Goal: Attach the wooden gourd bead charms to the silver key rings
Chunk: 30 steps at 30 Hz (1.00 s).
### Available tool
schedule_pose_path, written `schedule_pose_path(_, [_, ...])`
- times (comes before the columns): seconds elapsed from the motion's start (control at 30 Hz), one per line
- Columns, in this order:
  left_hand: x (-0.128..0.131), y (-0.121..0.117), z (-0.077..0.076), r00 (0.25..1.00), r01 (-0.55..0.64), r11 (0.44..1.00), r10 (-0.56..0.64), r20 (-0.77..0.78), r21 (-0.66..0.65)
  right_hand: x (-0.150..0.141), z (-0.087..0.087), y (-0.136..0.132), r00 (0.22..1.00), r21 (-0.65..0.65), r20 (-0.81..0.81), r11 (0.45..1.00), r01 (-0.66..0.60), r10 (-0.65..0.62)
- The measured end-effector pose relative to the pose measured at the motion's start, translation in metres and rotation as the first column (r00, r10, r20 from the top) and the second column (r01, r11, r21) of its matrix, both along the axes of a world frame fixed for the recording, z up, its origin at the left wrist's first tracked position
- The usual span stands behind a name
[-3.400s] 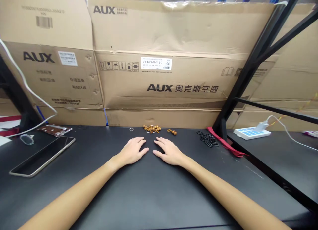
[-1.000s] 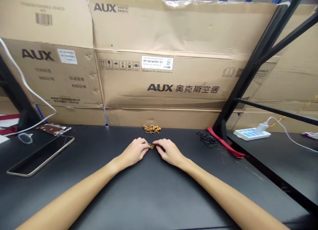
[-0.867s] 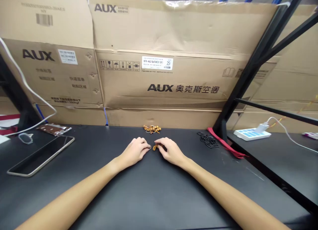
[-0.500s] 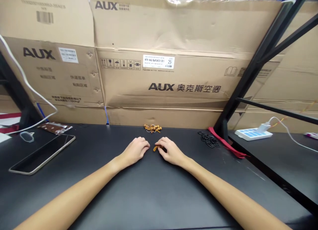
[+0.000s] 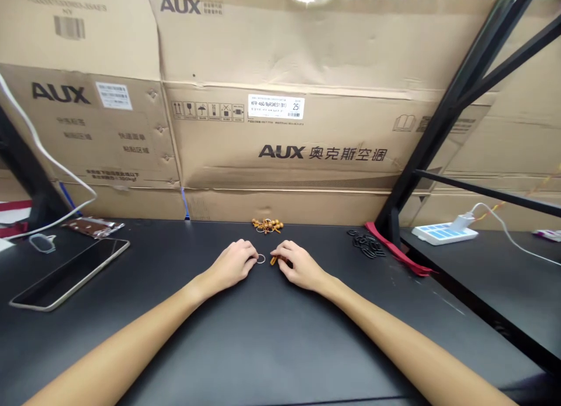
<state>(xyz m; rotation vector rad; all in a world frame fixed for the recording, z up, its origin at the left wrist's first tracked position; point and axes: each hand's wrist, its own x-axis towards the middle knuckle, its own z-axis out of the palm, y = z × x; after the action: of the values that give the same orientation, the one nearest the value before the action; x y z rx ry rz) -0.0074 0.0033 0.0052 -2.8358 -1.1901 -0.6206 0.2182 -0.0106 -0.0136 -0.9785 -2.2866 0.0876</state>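
My left hand [image 5: 235, 263] is closed in a pinch at the edge of a thin silvery split ring [image 5: 261, 259] just above or on the black tabletop. Facing it, my right hand [image 5: 300, 267] has its fingers curled round a small orange-brown pendant [image 5: 273, 260], one end of which sticks out past the fingertips. A narrow gap lies between the ring and the pendant; whether a cord joins them does not show. Beyond both hands lies a small heap of orange-brown wooden bead keychains [image 5: 268, 225] with rings among them.
Black oval links [image 5: 367, 244] lie in a loose pile to the right, beside a red strap [image 5: 398, 252]. A phone [image 5: 70, 274] and a brown packet [image 5: 94, 226] are at the left. Cardboard boxes [image 5: 280, 178] stand behind; a power strip [image 5: 445, 234] sits far right.
My left hand has shifted slightly left, and the silvery ring now shows at its fingertips. My right hand stays nearly in place with the pendant. The whole view has moved a little.
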Motion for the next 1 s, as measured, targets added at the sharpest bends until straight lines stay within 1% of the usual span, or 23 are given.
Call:
schedule_pose_path(0.17, [0.002, -0.003, 0.001, 0.998, 0.035, 0.996, -0.03, -0.058, 0.083, -0.001, 0.001, -0.001, 1.0, 0.011, 0.016, 1.0, -0.004, 0.004])
schedule_pose_path(0.3, [0.001, -0.006, 0.003, 0.997, 0.06, 0.994, -0.056, -0.044, 0.092, -0.002, 0.0, -0.001, 0.999, 0.014, 0.034, 1.0, -0.005, 0.004])
schedule_pose_path(0.37, [0.002, -0.008, 0.006, 0.996, 0.063, 0.993, -0.057, -0.064, 0.099, -0.002, -0.001, 0.0, 0.999, 0.019, 0.047, 1.0, -0.007, 0.006])
schedule_pose_path(0.43, [0.005, -0.011, 0.007, 0.99, 0.064, 0.989, -0.045, -0.134, 0.136, -0.002, -0.001, 0.0, 0.998, 0.023, 0.054, 1.0, -0.014, 0.013])
schedule_pose_path(0.57, [0.01, -0.014, 0.005, 0.951, 0.08, 0.955, 0.013, -0.31, 0.284, -0.002, -0.001, 0.0, 0.999, 0.006, 0.046, 1.0, -0.019, 0.019])
schedule_pose_path(0.63, [0.012, -0.015, 0.003, 0.93, 0.104, 0.934, 0.031, -0.367, 0.342, -0.003, 0.0, -0.001, 0.999, -0.009, 0.04, 1.0, -0.019, 0.019])
schedule_pose_path(0.7, [0.013, -0.015, 0.001, 0.917, 0.126, 0.921, 0.034, -0.398, 0.369, -0.003, 0.0, -0.001, 0.999, -0.023, 0.029, 0.999, -0.023, 0.024])
schedule_pose_path(0.87, [0.013, -0.016, 0.001, 0.91, 0.131, 0.915, 0.041, -0.412, 0.381, -0.003, -0.001, -0.001, 0.999, -0.052, 0.001, 0.998, -0.037, 0.037])
schedule_pose_path(0.93, [0.012, -0.016, 0.001, 0.928, 0.115, 0.928, 0.028, -0.373, 0.355, -0.003, -0.001, 0.0, 0.999, -0.062, -0.003, 0.997, -0.039, 0.039])
schedule_pose_path(1.0, [0.011, -0.015, 0.001, 0.958, 0.084, 0.954, 0.001, -0.286, 0.288, -0.002, -0.001, 0.0, 0.999, -0.078, -0.001, 0.996, -0.041, 0.041])
